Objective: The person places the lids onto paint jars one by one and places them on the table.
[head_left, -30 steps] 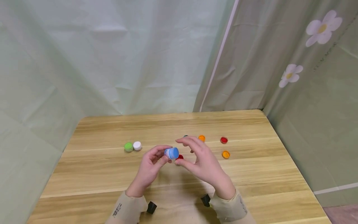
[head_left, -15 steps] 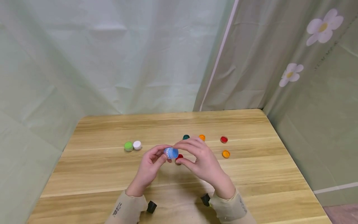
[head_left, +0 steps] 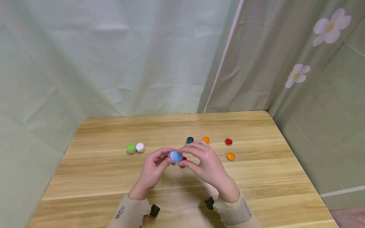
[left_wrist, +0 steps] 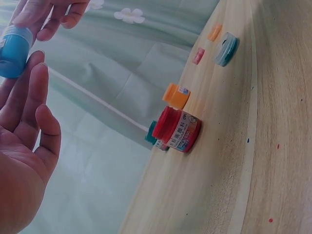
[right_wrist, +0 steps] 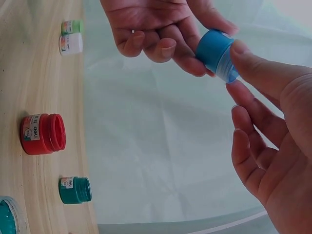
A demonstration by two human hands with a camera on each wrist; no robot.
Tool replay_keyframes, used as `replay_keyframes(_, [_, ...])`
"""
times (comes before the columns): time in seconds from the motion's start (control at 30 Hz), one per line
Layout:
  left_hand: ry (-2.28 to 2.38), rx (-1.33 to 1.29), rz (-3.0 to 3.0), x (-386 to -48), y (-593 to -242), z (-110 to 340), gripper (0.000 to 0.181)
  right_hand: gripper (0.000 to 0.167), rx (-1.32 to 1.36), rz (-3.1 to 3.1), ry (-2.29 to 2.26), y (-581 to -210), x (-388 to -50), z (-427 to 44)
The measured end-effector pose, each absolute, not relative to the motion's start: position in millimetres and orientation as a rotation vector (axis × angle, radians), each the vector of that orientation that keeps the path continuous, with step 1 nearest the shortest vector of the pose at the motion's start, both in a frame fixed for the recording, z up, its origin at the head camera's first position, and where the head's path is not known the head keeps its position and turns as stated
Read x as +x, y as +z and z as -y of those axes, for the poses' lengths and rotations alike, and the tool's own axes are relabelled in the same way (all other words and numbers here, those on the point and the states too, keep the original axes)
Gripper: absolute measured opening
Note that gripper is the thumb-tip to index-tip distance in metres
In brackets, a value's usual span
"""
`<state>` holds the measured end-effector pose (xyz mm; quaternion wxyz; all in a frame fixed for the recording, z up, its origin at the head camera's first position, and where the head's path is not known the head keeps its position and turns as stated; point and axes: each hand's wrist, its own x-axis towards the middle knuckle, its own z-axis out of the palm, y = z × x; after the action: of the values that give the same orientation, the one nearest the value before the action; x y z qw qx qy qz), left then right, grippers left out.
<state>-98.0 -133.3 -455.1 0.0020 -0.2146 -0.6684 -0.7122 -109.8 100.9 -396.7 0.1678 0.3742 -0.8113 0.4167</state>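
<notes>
The left hand [head_left: 152, 171] holds a small blue jar [head_left: 172, 156] above the table, tilted on its side with its ridged rim end towards the right hand [head_left: 209, 166]. The right thumb and forefinger pinch that end of the blue jar [right_wrist: 213, 51], its other fingers loosely bent. Whether a lid is on cannot be told. Behind the hands stands a red jar [right_wrist: 36, 135], mostly covered in the head view, lidless in the right wrist view. The blue jar [left_wrist: 13, 52] is partly cut off in the left wrist view.
Green-topped [head_left: 131, 148] and white-topped [head_left: 140, 147] jars stand left. Farther back are a dark green jar [head_left: 190, 140] and an orange one [head_left: 206, 139]. Red [head_left: 228, 141] and orange [head_left: 230, 156] lids lie right. A teal-filled round piece [left_wrist: 226, 49] lies nearby. Curtains border the table.
The right hand has moved slightly left, and its thumb and forefinger have come onto the blue jar's rim end. The dark green jar is less covered. The left hand has hardly moved.
</notes>
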Motion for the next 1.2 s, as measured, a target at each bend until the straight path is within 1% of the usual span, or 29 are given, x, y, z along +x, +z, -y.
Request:
replay_keyframes(0.27, [-2.197,-0.666,2.111,-98.5,-455.3,133.3,0.026,0.037,1.036,2.343,1.187,-397.6,-110.5,-101.0])
replay_keyframes(0.6, [-2.167,-0.518,2.197,-97.0,-453.1,134.5,0.032,0.038,1.036,2.377,1.184,-399.1,-110.2,-100.0])
replay_keyframes(0.97, [-2.134,-0.483,2.193,-95.6,-451.5,132.8,0.033,0.028,0.978,2.558,1.117,-399.0,-108.3,-96.7])
replay_keyframes(1.1, [-2.095,-0.505,2.184,-96.3,-453.8,132.2,0.034,0.024,0.969,2.605,1.102,-400.8,-108.6,-95.0])
replay_keyframes(1.2, [-2.066,-0.536,2.163,-97.5,-455.9,131.1,0.034,0.024,0.944,2.644,1.079,-401.8,-108.0,-93.9])
